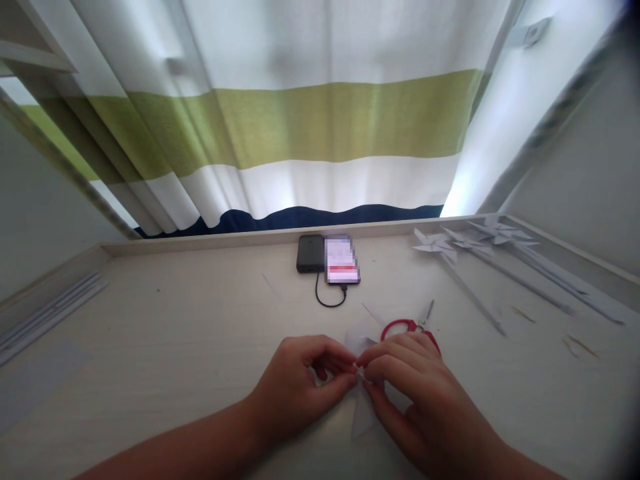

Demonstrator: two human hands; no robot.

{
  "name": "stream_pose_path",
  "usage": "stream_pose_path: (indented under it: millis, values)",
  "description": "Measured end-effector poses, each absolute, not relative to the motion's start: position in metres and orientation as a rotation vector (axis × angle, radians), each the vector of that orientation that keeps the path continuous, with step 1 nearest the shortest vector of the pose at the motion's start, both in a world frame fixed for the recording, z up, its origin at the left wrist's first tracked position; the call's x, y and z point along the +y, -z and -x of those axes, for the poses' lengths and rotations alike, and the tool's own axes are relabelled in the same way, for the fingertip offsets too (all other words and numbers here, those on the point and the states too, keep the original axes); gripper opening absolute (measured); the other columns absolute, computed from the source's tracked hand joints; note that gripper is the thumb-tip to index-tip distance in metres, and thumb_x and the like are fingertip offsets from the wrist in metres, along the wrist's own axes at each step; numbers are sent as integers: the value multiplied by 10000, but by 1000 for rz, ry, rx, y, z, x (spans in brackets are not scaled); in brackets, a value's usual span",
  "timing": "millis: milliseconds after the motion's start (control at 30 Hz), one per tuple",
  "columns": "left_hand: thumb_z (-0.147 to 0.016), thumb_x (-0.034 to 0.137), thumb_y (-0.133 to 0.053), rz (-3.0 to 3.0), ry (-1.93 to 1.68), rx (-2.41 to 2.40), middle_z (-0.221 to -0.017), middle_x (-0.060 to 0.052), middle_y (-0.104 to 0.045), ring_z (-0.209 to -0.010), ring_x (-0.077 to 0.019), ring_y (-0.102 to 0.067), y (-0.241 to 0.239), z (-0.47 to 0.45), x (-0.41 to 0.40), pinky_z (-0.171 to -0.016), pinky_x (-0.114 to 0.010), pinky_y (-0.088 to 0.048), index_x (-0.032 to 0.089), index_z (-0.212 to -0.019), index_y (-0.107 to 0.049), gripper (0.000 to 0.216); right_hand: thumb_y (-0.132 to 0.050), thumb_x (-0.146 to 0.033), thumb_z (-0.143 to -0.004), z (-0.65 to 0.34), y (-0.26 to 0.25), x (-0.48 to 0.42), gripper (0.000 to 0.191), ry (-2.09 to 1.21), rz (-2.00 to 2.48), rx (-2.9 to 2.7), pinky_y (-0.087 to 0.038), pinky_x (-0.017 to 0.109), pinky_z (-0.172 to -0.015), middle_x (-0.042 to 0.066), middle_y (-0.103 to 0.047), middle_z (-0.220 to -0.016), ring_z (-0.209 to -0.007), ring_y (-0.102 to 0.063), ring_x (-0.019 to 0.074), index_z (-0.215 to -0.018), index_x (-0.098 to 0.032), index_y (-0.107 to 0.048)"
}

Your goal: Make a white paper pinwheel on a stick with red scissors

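Close to the table's near side, my left hand [313, 383] and my right hand [413, 393] meet over a piece of white paper [364, 415]. The fingertips of both hands pinch it near its middle. Pointed flaps of the paper stick out above and below the fingers; its centre is covered by them. Just beyond my right hand lies a pair of red-handled scissors [399, 327], blades partly open and pointing away. My right hand hides part of one handle loop.
Several paper pinwheels on sticks [436, 245] lie at the back right. A phone [342, 260] is cabled to a black power bank [311, 254] at the back. Rolled paper sticks [53, 313] and a paper sheet [40, 380] lie left. Brown scraps [583, 345] lie right.
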State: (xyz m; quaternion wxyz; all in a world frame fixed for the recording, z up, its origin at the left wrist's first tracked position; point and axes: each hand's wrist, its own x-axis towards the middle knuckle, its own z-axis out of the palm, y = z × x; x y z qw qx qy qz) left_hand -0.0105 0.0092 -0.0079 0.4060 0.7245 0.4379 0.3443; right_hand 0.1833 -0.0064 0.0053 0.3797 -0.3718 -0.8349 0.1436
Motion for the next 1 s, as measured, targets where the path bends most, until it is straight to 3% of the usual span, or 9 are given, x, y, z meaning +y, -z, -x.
stream_pose_path:
  millis: [200,733,867,1000]
  values:
    - [-769,221,-704,-1841,-899,1051,-773,-19,-734,-643,-105,-657,8,11,10,-607,-196,-526,170,-905,-692,146,-571,-58,-807,-186,-5,-7,138,-377,989,-2146,-339,373,-797,-3,-654,-831,-785,-546,172,-785,-194,-583]
    - [-756,194,-738,-1909,-978,923,-824,-20,-720,-694,-100,-666,10,15,10,-615,-179,-537,167,-959,-635,229,-607,-47,-754,-191,-4,-2,147,-445,987,-2156,-389,373,-781,12,-650,-821,-798,-572,188,-786,-189,-589]
    - [-805,206,-679,-1891,-1043,952,-846,-47,-699,-734,-139,-671,7,18,11,-603,-221,-541,154,-981,-628,190,-615,-27,-721,-193,-3,0,175,-515,966,-2162,-404,369,-775,15,-648,-817,-790,-572,184,-785,-185,-577]
    - [-852,251,-615,-1778,-1194,1130,-779,-34,-670,-643,-119,-617,9,25,26,-557,-217,-500,152,-938,-643,135,-615,-26,-714,-195,0,3,173,-566,928,-2183,-413,378,-774,24,-641,-802,-774,-563,186,-783,-180,-580]
